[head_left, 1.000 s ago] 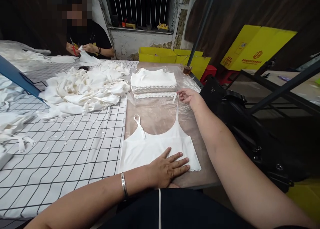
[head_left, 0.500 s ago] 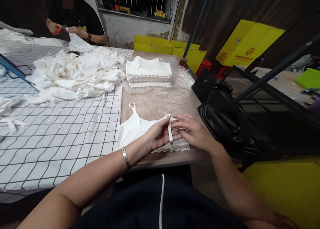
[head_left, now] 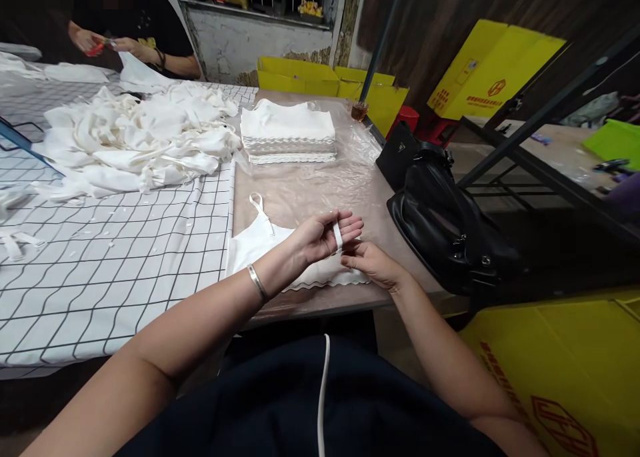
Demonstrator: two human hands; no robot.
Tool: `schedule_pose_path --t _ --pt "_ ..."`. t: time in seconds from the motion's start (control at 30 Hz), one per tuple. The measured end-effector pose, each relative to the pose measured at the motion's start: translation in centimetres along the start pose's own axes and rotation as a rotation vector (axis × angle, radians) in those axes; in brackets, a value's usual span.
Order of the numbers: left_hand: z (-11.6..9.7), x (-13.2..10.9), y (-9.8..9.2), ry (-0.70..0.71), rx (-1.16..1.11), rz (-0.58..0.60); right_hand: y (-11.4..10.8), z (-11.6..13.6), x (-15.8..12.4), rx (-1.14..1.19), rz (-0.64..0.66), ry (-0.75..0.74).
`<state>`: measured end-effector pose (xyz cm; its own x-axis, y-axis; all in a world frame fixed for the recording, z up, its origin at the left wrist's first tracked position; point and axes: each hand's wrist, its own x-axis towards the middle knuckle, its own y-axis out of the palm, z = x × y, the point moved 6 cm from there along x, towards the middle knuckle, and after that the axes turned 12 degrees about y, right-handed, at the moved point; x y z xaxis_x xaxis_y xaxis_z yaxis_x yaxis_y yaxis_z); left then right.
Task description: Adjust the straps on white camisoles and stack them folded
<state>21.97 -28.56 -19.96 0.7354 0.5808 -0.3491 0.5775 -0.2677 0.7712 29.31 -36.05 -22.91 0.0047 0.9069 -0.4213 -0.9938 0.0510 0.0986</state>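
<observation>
A white camisole top (head_left: 254, 242) lies flat on the plastic-covered table, its scalloped hem towards me. One of its thin straps (head_left: 259, 205) stands up in a loop at the left. The other shoulder strap (head_left: 337, 234) runs across the fingers of my left hand (head_left: 323, 237), which is palm up with the thumb near the strap's top and the fingertips stretched out. Below it, my right hand (head_left: 373, 262) has its thumb and fingers closed about the strap's lower end; the exact grip is partly hidden. Both hands are over the right half of the top.
A neat stack of white garments (head_left: 287, 134) sits farther back. Left of it, a loose heap of white garments (head_left: 135, 144) covers part of the checked cloth (head_left: 150, 257). A black bag (head_left: 440, 224) stands at the right edge. Across the table a person (head_left: 145, 37) holds red-handled scissors (head_left: 95, 47).
My left hand has turned its palm further up, with the strap now across its fingers. My right hand has moved lower, to the strap's bottom end. The whole view has shifted slightly.
</observation>
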Motion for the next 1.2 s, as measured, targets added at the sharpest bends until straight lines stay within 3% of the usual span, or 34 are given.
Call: schedule_pose_path --t 0.1,0.27,0.47,0.53,0.7,0.8,0.9,1.03,1.2 --pt "-1.3 1.1 0.4 0.055 0.016 0.022 0.4 0.6 0.9 -0.060 0.021 -0.009" --pt "-2.6 2.3 1.0 0.085 0.026 0.020 0.0 2.3 2.2 0.070 0.015 -0.101" --pt "-3.3 3.7 1.2 0.140 0.158 0.079 -0.4 1.7 3.5 0.008 0.009 0.009" --pt "-3.9 4.3 -0.1 0.208 0.461 0.095 -0.9 1.2 3.8 0.090 -0.015 0.083" --pt "-4.6 3.4 -4.0 0.455 1.755 0.134 -2.9 0.8 4.4 0.325 -0.141 0.176" --pt "-3.4 2.1 -5.1 0.478 2.085 0.191 -3.7 0.9 4.8 0.365 -0.180 0.177" --pt "-2.6 1.6 -5.2 0.478 2.145 0.197 -4.4 1.0 5.3 0.305 -0.248 0.139" --pt "-2.2 2.2 -5.2 0.469 2.044 0.187 -4.8 1.8 5.7 0.090 -0.338 -0.012" --pt "-2.3 2.5 -5.4 0.521 1.938 0.170 -4.0 2.2 6.1 -0.247 -0.257 -0.116"
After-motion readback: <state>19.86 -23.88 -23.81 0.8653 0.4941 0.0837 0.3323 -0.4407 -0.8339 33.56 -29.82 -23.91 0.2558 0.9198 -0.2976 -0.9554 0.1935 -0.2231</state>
